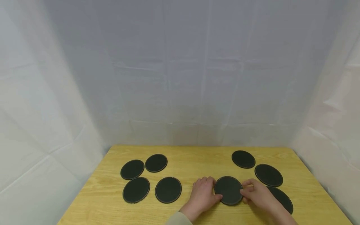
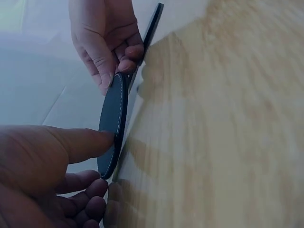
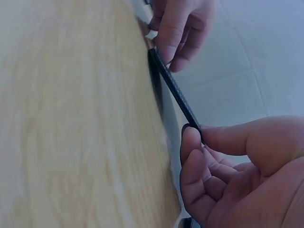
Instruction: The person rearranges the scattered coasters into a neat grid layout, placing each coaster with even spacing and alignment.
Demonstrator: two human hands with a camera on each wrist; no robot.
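Hands (image 1: 203,195) come first: we see the left hand at the near edge of the table (image 1: 197,156), its thumb and curled fingers pinching the left rim of a black coaster (image 1: 228,190). The right hand (image 1: 257,195) pinches the opposite rim the same way. In the left wrist view the left hand's thumb (image 2: 71,142) presses on the coaster's (image 2: 114,124) top face while its fingers curl below the edge, and the right hand (image 2: 107,40) grips the far side. In the right wrist view the right hand (image 3: 237,166) pinches the coaster's (image 3: 173,90) edge between thumb and forefinger, with the left hand (image 3: 183,26) at the other end. From these side views the coaster seems raised a little off the wood, one edge higher, though we cannot tell whether any part touches it.

The coaster sits between both hands, right of the table's middle. Just behind the right hand lies a partly hidden coaster (image 1: 282,198). Left of the hands lie two coasters (image 1: 168,189), (image 1: 136,189). Farther back on the left are two more (image 1: 132,169), (image 1: 156,162). On the right, another lies beyond the right hand (image 1: 268,175), and the farthest (image 1: 243,159) sits towards the back edge. White sheeting (image 1: 180,78) hangs behind.
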